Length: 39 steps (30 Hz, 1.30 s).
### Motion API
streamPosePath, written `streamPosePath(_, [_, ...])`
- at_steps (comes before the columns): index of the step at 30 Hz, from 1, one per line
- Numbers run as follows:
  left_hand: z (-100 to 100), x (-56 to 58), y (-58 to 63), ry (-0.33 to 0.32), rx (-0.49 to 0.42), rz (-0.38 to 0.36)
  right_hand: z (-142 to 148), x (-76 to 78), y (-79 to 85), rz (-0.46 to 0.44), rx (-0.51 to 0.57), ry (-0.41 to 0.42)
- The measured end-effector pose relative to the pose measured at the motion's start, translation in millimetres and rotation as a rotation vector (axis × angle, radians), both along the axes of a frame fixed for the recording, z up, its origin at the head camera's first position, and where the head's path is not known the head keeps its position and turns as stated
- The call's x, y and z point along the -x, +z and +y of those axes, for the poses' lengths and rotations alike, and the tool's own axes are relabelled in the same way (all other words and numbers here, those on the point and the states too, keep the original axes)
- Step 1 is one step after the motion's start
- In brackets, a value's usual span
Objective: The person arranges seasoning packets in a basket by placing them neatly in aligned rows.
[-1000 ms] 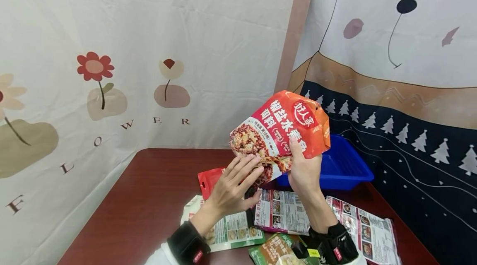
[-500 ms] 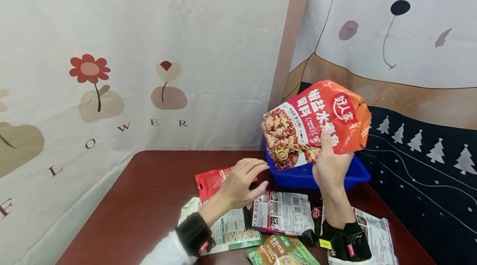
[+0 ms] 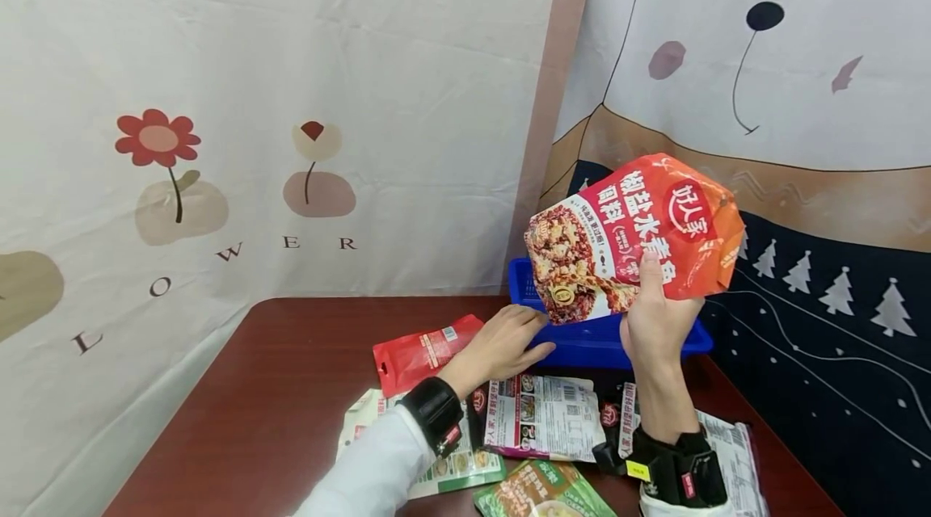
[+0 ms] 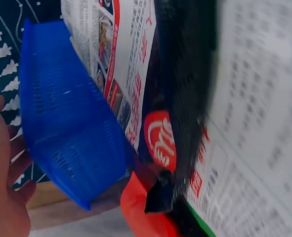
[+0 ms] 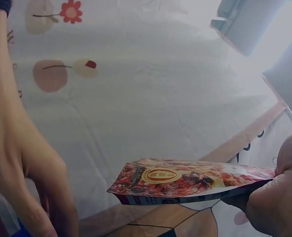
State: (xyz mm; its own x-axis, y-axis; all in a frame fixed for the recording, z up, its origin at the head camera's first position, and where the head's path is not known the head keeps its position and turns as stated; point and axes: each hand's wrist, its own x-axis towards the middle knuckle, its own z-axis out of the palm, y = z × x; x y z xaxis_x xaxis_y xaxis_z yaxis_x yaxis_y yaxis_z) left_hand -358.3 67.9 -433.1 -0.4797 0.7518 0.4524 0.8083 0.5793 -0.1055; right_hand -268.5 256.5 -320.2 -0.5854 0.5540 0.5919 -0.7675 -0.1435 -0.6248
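My right hand grips an orange-red seasoning pouch with printed food and white lettering, the thumb across its front. The pouch is raised above a blue plastic basket and hides much of it. Seen edge-on in the right wrist view, the pouch leaves the right hand at the frame's side. My left hand hovers at the basket's near left side, fingers loosely bent and holding nothing. In the left wrist view that hand is beside the basket; whether it touches the rim I cannot tell.
On the brown table lie a red packet, a white-and-purple packet lying printed side up, a green-and-brown packet, a white-and-green packet and another white packet under the right wrist. Printed curtains hang behind.
My right hand has carried the pouch up and to the right, over the basket. The left hand has let go of the pouch's lower edge and moved right to the basket's side.
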Motion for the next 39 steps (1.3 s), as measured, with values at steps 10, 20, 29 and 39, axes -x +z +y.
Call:
streamPosePath(10, [17, 4.4, -19.6, 0.075, 0.108, -0.068, 12, 7.9, -4.0, 0.001, -0.030, -0.056])
streamPosePath(20, [9, -2.3, -23.4, 0.057, 0.074, -0.059, 44, 18.3, -9.7, -0.011, -0.100, -0.149])
streamPosePath(29, [-7, -11.8, -27.1, 0.066, 0.067, -0.062, 76, 24.0, -18.1, -0.069, -0.164, -0.273])
streamPosePath(39, [-24, -19.4, -27.3, 0.060, 0.058, -0.079, 104, 30.1, -31.9, -0.334, -0.294, -0.407])
